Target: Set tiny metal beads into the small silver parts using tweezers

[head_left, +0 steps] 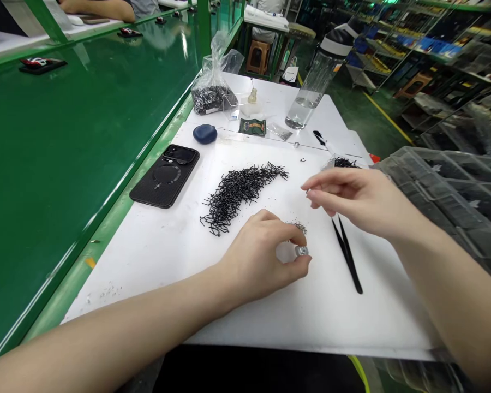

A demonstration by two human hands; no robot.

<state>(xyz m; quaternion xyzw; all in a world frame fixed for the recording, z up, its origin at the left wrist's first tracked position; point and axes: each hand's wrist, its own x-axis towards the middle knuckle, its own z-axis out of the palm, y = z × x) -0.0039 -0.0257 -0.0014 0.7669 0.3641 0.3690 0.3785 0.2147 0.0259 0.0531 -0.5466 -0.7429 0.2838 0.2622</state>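
My left hand [259,256] pinches a small silvery, roundish part [301,251] between thumb and forefinger, low over the white work surface. To its right, my right hand [362,199] is closed in a pinch, with a tiny pale bit at the fingertips too small to name. A little heap of tiny metal pieces [299,227] lies just beyond the left fingers. Black tweezers [347,254] rest below the right hand, points facing away from me. Left of the hands spreads a pile of thin, bent black pieces [237,191].
A black phone [165,176] and a blue case [205,134] lie at left. Farther back stand a bag of black parts [213,93] and a tilted-looking water bottle [311,87]. Clear divided bins [445,180] flank the right side; a green conveyor belt [77,142] runs along the left.
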